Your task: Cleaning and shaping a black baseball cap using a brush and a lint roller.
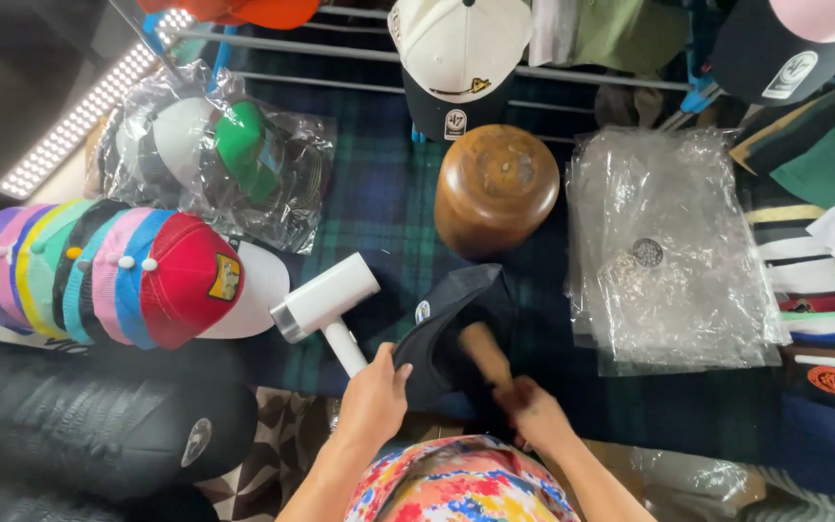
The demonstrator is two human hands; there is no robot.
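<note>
The person wears a top in a busy floral print of red, pink, yellow, blue and white. Both forearms are bare, and the left hand [372, 398] and right hand [536, 416] are ungloved.

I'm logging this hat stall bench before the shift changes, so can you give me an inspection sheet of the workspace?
Surface: dark plaid cloth, mostly covered.
Job's things: dark cap with a wooden tool pushed inside it.
Clutter: white handheld appliance, wooden block, row of coloured caps, bagged caps, stack of clear bags.
Grippers: left hand grips the cap's edge; right hand holds the tool.
Cables: nothing seen.
Surroundings: rail with hanging caps, light strip.
</note>
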